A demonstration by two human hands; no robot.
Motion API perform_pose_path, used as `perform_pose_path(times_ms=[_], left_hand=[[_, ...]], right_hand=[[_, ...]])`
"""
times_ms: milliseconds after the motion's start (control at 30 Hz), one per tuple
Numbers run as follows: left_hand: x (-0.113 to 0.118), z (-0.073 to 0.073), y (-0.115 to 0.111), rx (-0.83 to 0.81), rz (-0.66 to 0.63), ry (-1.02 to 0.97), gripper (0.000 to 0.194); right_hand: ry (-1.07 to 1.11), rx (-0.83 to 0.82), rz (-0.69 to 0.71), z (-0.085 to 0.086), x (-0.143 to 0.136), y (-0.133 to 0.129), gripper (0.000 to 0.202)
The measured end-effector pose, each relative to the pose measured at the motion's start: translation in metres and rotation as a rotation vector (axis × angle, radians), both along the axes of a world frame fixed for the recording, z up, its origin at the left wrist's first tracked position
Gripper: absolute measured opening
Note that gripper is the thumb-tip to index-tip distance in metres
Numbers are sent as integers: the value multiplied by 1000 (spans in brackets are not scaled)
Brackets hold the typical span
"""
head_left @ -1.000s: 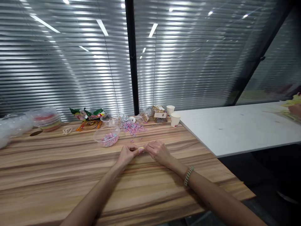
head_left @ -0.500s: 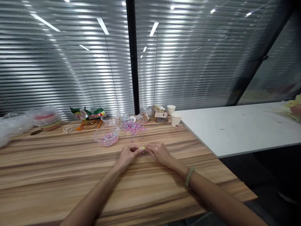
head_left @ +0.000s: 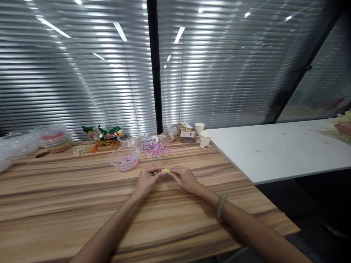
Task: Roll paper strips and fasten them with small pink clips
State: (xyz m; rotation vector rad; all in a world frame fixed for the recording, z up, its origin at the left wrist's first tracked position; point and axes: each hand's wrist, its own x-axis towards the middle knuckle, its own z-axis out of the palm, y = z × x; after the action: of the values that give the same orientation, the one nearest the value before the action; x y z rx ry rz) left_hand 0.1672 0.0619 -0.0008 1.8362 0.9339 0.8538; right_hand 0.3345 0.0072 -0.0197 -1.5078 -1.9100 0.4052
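My left hand (head_left: 148,179) and my right hand (head_left: 184,177) meet over the wooden table (head_left: 82,204), fingertips pinched close together. Between them is a small bright yellow piece (head_left: 165,170), gripped from both sides; its exact kind is too small to make out. Some pinkish bits show below my left fingertips. Just beyond the hands lies a loose pile of small pink, purple and pale blue pieces (head_left: 155,149). To its left, a clear round bowl (head_left: 113,159) holds more such pieces. A green braided band (head_left: 222,205) circles my right wrist.
Two paper cups (head_left: 205,140) stand at the back right beside a small box (head_left: 187,133). Snack packets (head_left: 109,132), stacked clear tubs (head_left: 56,138) and plastic bags (head_left: 20,144) line the back left. A white table (head_left: 274,149) adjoins on the right, where another person's hand (head_left: 344,128) shows.
The yellow piece shows more plainly between my fingertips now. My left hand has shifted slightly left, and pinkish bits now show below its fingers.
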Motion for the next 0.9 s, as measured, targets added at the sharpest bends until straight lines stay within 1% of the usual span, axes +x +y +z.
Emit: perform_pose_path(times_ms=[133, 267, 367, 533, 667, 800, 900], left_hand=[[-3, 0, 3, -77, 27, -102, 45], [-3, -5, 6, -17, -12, -88, 39], [-1, -5, 5, 29, -45, -61, 36], [-1, -6, 5, 32, -60, -57, 37], [-2, -7, 6, 77, -61, -73, 33], [-2, -6, 5, 53, -64, -67, 33], [-1, -6, 5, 44, -38, -62, 35]], right_hand=[[132, -166, -30, 7, 0, 0, 61], [241, -311, -1, 8, 0, 1, 66], [330, -343, 38, 9, -1, 0, 64], [424, -399, 91, 11, -4, -2, 63], [444, -426, 97, 9, -5, -3, 63], [453, -438, 105, 6, -6, -1, 64], [462, -433, 111, 6, -7, -1, 64]])
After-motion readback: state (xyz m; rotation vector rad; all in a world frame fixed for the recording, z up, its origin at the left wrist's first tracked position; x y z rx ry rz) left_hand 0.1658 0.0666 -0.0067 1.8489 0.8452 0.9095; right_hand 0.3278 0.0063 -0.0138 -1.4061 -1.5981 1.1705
